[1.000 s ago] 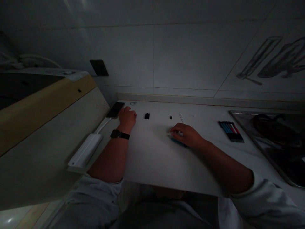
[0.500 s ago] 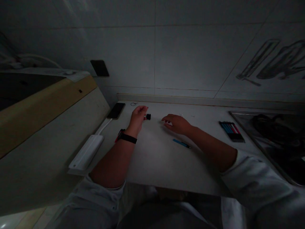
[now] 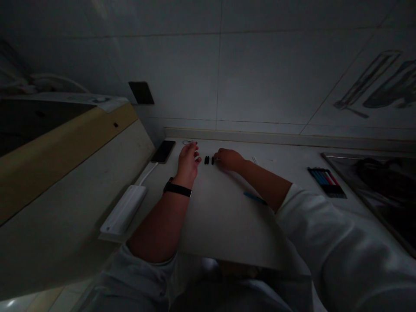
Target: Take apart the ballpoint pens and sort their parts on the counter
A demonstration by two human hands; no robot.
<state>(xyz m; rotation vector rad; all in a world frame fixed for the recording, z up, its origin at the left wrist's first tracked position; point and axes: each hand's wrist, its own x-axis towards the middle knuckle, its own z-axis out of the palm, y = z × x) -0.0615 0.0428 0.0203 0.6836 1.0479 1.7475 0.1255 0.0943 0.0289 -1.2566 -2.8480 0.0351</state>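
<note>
My left hand [image 3: 188, 161], with a dark watch [image 3: 177, 187] on its wrist, rests on the white counter near the wall. Its fingers are loosely curled and apart, and I see nothing in them. Just right of its fingertips stand small black pieces [image 3: 206, 160], close together. My right hand [image 3: 227, 159] has come up on their other side, its fingertips pinched at another small black piece [image 3: 212, 160]. What exactly these pieces are is too small and dark to tell. A blue pen [image 3: 255, 198] lies below the right forearm, partly covered by it.
A phone [image 3: 163, 151] lies at the left, its white cable running to a white power strip [image 3: 124, 209]. Behind my left hand is a thin ring-like item [image 3: 187, 142]. Rightward are thin white sticks [image 3: 255, 160], a pen pack [image 3: 326, 182] and a metal-rimmed stove or sink [image 3: 364, 203].
My right hand has moved left to the black pieces and closed at one of them. My left fingers have come away from the black pieces. The view has shifted slightly.
</note>
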